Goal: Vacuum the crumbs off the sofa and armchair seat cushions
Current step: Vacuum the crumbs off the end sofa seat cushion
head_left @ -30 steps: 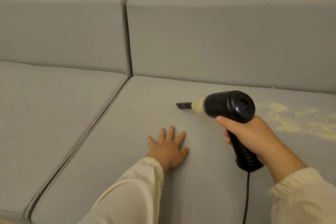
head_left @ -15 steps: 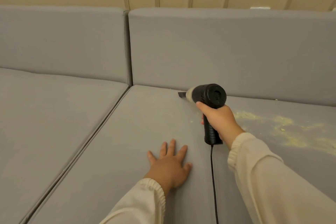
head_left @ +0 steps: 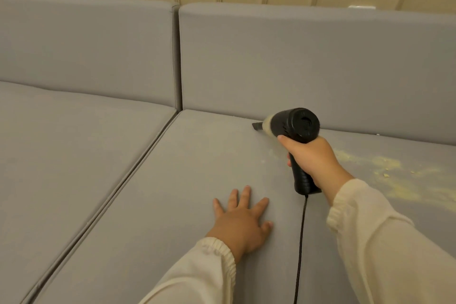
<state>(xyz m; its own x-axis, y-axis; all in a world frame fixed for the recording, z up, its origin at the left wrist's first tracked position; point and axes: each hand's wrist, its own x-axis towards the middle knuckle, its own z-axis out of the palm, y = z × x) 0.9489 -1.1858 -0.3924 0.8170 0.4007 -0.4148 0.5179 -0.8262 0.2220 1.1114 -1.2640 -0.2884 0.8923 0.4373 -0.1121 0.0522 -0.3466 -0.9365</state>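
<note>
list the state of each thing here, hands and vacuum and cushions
handheld vacuum: gripped by handle, nozzle at the seat's back crease
right hand: holds the vacuum handle
left hand: flat on the cushion, fingers spread
right seat cushion: crumbs at its right part
crumbs: not yet vacuumed

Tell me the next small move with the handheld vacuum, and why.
Probably sweep the handheld vacuum rightward along the seat cushion. Its nozzle sits at the back crease, pointing away from the yellow crumbs spread behind the right hand.
</note>
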